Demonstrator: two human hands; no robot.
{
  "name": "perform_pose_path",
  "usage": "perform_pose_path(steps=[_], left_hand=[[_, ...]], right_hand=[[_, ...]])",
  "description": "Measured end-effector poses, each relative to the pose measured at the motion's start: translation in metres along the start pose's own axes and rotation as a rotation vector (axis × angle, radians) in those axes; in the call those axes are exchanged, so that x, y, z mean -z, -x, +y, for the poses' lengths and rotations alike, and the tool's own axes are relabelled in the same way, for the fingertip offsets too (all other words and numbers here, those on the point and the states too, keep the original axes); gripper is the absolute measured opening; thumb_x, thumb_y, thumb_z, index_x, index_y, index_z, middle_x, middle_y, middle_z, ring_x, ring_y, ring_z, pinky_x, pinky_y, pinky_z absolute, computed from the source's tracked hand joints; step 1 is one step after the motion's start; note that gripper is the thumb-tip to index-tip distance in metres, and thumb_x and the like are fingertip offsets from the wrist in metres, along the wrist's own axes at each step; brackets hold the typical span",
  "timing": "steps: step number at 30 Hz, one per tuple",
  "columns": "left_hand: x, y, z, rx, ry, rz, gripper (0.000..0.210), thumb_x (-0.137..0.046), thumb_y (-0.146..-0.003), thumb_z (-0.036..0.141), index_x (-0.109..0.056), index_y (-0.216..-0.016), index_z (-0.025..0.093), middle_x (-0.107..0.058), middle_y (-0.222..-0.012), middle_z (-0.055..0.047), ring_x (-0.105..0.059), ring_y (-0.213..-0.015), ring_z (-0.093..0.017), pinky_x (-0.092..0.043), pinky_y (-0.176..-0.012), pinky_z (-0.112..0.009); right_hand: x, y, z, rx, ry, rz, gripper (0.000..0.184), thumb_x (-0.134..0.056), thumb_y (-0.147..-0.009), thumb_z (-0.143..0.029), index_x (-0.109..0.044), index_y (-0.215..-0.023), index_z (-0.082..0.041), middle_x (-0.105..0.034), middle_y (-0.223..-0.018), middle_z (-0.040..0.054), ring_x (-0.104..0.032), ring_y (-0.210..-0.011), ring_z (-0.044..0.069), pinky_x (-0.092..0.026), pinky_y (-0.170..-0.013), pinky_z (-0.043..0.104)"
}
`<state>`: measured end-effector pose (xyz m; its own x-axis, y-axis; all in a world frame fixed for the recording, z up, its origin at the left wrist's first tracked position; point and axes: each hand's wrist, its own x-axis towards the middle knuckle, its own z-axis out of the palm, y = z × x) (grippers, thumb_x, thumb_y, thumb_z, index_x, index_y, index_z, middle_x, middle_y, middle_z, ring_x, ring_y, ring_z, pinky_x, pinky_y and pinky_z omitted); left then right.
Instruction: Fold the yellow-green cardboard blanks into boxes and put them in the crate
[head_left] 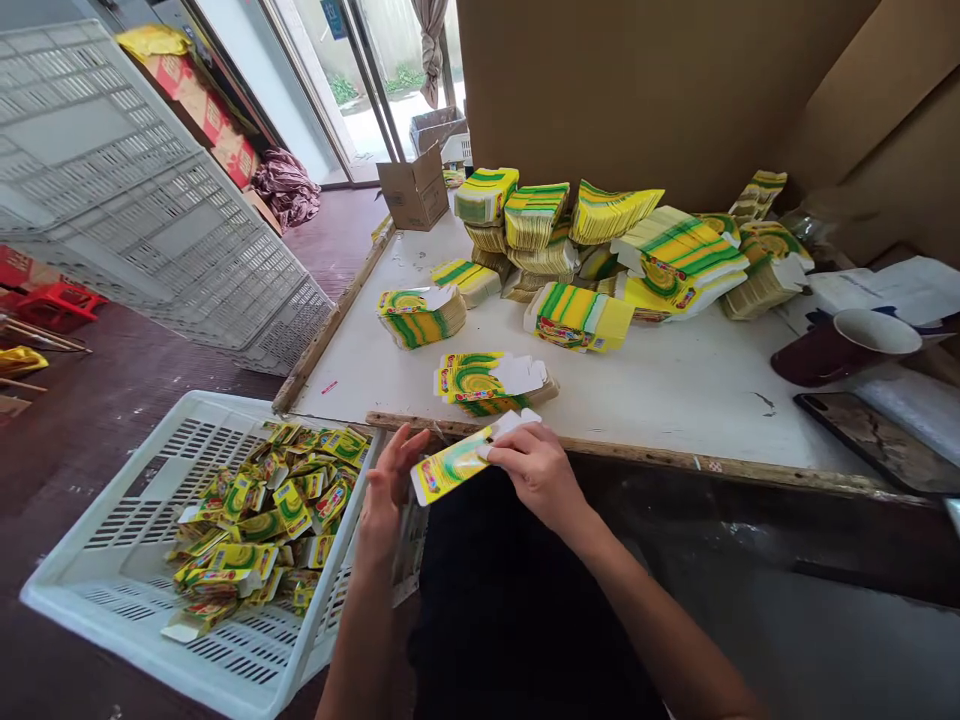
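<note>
In my right hand (532,468) is a flattened yellow and green carton (454,465), pinched at its white-flapped end over the table's front edge. My left hand (386,490) is raised just left of the carton's far end, fingers apart and holding nothing. Just beyond the carton, a small stack of flat cartons (491,385) lies on the white table (360,370). To the left, a white plastic crate (82,560) holds a heap of folded yellow-green boxes (262,520).
Bundles of flat cartons (570,230) are piled at the table's back. On the right are a dark red cup (840,345) and a phone (877,435). An open cardboard box (415,190) sits at the far left corner. Stacked white crates (150,190) lean in from the left.
</note>
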<state>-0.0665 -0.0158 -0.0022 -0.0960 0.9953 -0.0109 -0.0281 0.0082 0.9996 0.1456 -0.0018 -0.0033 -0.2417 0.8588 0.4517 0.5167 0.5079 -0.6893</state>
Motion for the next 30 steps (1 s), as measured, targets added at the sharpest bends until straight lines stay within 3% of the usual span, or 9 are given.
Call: perform_pose_path(steps=[3,6,9,11,14,17,22,26,30], left_hand=[[0.003,0.001,0.004,-0.064,-0.302,-0.204,0.089,-0.07,-0.065,0.074,-0.054,-0.133,0.019,-0.059,-0.138,-0.017,-0.053,-0.131,-0.035,-0.043,-0.109,-0.047],[-0.012,0.005,0.006,0.005,-0.512,-0.363,0.067,-0.079,-0.065,0.049,-0.057,-0.121,0.019,-0.069,-0.118,-0.012,-0.066,-0.109,-0.031,-0.054,-0.092,-0.042],[-0.029,0.012,0.006,0.02,-0.559,-0.278,0.048,-0.073,-0.07,0.039,-0.054,-0.109,0.021,-0.072,-0.092,-0.003,-0.069,-0.081,-0.022,-0.056,-0.074,-0.035],[-0.036,0.017,0.004,-0.02,-0.571,-0.2,0.049,-0.075,-0.067,0.038,-0.051,-0.106,0.021,-0.07,-0.084,0.0,-0.068,-0.073,-0.02,-0.055,-0.068,-0.032],[-0.04,0.023,-0.004,-0.123,-0.597,-0.139,0.055,-0.075,-0.066,0.038,-0.048,-0.111,0.022,-0.071,-0.085,-0.001,-0.069,-0.071,-0.02,-0.055,-0.064,-0.031],[-0.042,0.027,-0.014,-0.266,-0.616,-0.139,0.063,-0.075,-0.068,0.036,-0.043,-0.121,0.023,-0.071,-0.108,-0.009,-0.072,-0.09,-0.024,-0.058,-0.075,-0.035],[-0.042,0.027,-0.019,-0.309,-0.609,-0.292,0.075,-0.076,-0.069,0.03,-0.036,-0.132,0.025,-0.061,-0.132,-0.014,-0.067,-0.113,-0.028,-0.057,-0.089,-0.041],[-0.04,0.024,-0.016,-0.236,-0.633,-0.421,0.084,-0.076,-0.066,0.022,-0.033,-0.138,0.026,-0.066,-0.126,-0.011,-0.07,-0.105,-0.027,-0.058,-0.084,-0.04],[-0.039,0.021,-0.017,-0.365,-0.61,-0.314,0.063,-0.071,-0.07,0.02,-0.04,-0.124,0.026,-0.069,-0.114,-0.007,-0.072,-0.096,-0.022,-0.058,-0.082,-0.035]], right_hand=[[0.002,0.002,-0.007,0.156,0.058,-0.087,0.031,-0.049,-0.096,-0.016,-0.075,-0.096,-0.032,-0.074,-0.09,0.0027,-0.063,-0.1,0.022,-0.044,-0.105,0.048],[-0.001,0.005,-0.017,0.197,-0.017,-0.069,0.028,-0.051,-0.095,-0.019,-0.071,-0.109,-0.035,-0.071,-0.112,0.0016,-0.057,-0.122,0.022,-0.032,-0.118,0.05],[-0.005,0.007,-0.02,-0.021,-0.12,0.108,0.05,-0.061,-0.09,-0.033,-0.052,-0.138,-0.027,-0.048,-0.148,0.0108,-0.037,-0.143,0.031,-0.027,-0.12,0.055],[-0.007,0.006,-0.018,-0.2,-0.277,0.132,0.064,-0.061,-0.089,-0.04,-0.04,-0.146,-0.022,-0.04,-0.154,0.0142,-0.034,-0.145,0.032,-0.03,-0.118,0.054],[-0.012,0.005,-0.015,-0.374,-0.649,-0.075,0.051,-0.05,-0.093,-0.037,-0.046,-0.142,-0.021,-0.054,-0.144,0.0117,-0.05,-0.135,0.027,-0.04,-0.113,0.047],[-0.015,0.004,-0.018,-0.482,-0.89,-0.248,0.049,-0.054,-0.086,-0.029,-0.054,-0.134,-0.022,-0.064,-0.134,0.009,-0.058,-0.127,0.025,-0.044,-0.11,0.045],[-0.01,0.006,-0.02,-0.562,-1.027,-0.252,0.045,-0.062,-0.083,-0.038,-0.062,-0.126,-0.025,-0.067,-0.131,0.0087,-0.061,-0.123,0.027,-0.044,-0.109,0.049],[-0.011,0.01,-0.011,-0.597,-1.014,-0.261,0.054,-0.071,-0.077,-0.058,-0.067,-0.119,-0.025,-0.068,-0.128,0.0087,-0.059,-0.125,0.029,-0.043,-0.11,0.05],[-0.017,0.013,-0.004,-0.625,-1.028,-0.27,0.06,-0.067,-0.074,-0.071,-0.071,-0.112,-0.023,-0.072,-0.115,0.008,-0.065,-0.113,0.029,-0.048,-0.103,0.049]])
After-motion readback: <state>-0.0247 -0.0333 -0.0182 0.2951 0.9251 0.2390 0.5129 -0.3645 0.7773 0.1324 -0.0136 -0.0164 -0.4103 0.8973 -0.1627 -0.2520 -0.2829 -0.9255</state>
